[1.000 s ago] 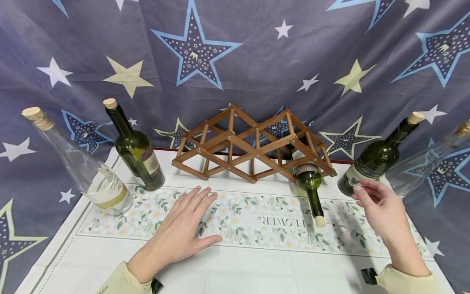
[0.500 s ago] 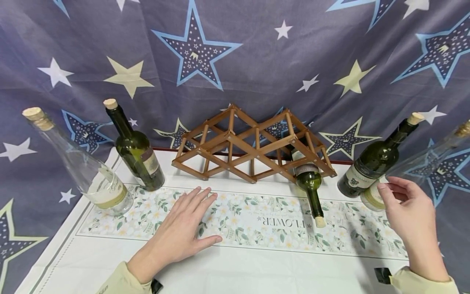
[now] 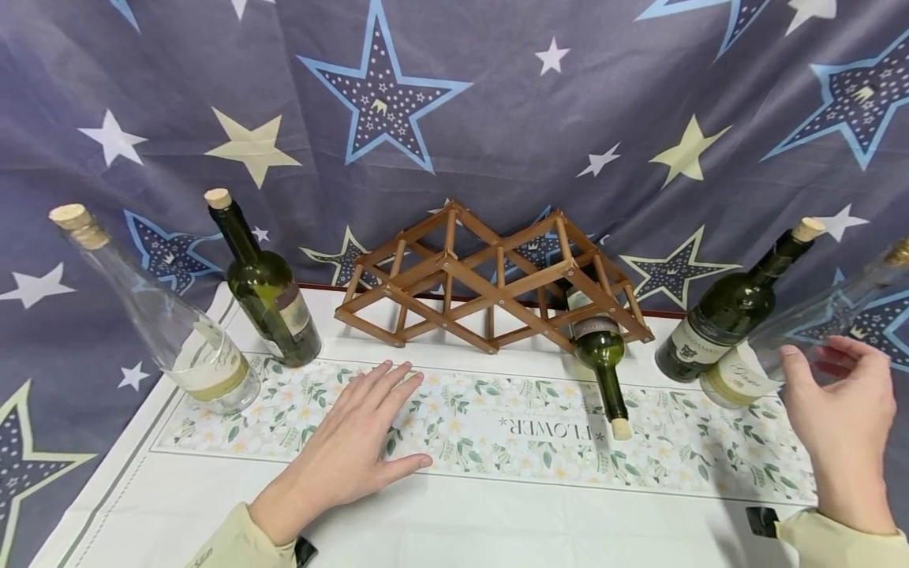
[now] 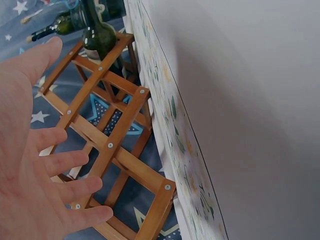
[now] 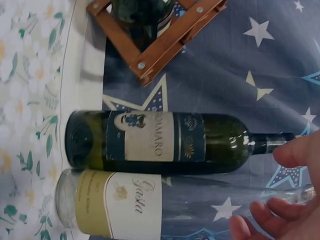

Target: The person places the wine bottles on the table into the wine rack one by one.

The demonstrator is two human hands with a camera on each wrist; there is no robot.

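**One bottle racked, four still standing around**

Head view: the folding brown wooden lattice wine rack (image 3: 490, 288) sits at 12 o'clock on the white floral-print table runner (image 3: 497, 430), and just one dark green corked bottle (image 3: 600, 359) lies in its lower right slot, neck poking toward me. So I'd call it one done and four left. The right hand (image 3: 845, 418) is up at 3 o'clock, fingers curved and spread around the neck of the clear glass bottle with a cream label (image 3: 774, 355), not clamped yet as far as I can tell. The left hand (image 3: 355, 446) lies flat, fingers straight, on the runner at 7 o'clock.

Left wrist view: spread fingers (image 4: 55, 165), rack slats behind; nothing held.

Right wrist view: fingertips (image 5: 272, 217) hover right by the clear neck; whether they touch it is hard to say. The bottle top is cut off here, and the racked bottle's body is mostly hidden
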